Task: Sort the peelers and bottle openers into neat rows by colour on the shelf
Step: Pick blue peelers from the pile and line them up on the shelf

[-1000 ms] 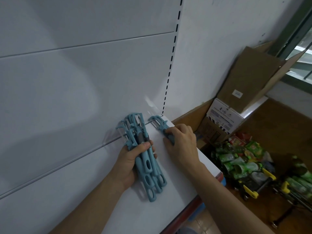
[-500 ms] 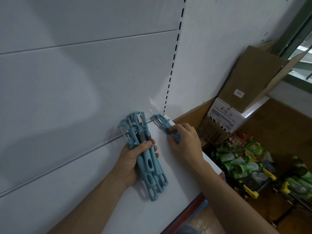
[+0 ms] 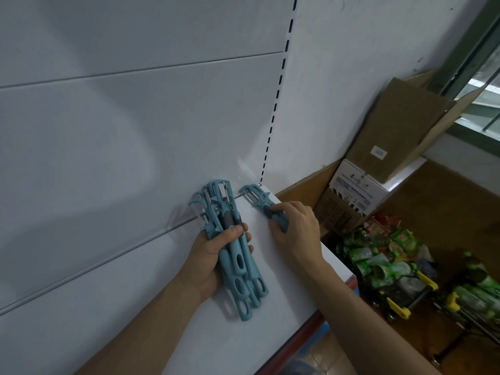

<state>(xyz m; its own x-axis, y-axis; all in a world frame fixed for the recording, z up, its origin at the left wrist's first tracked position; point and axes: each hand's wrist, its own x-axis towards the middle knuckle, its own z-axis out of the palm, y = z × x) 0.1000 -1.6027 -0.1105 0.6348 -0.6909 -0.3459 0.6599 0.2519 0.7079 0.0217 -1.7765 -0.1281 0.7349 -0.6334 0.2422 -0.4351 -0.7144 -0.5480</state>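
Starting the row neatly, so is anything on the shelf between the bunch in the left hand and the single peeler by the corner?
Nothing visible. Only bare shelf lies between the bunch in the left hand and the single peeler the right hand grips.

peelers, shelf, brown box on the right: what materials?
Peelers: teal moulded plastic, matt, judging by the uniform colour and slotted handles; dark grey grip inserts, maybe rubber; bright blades look like metal.
Shelf: probably painted sheet metal, smooth white with a soft sheen.
Brown box: plain cardboard, matt, with folded flaps.
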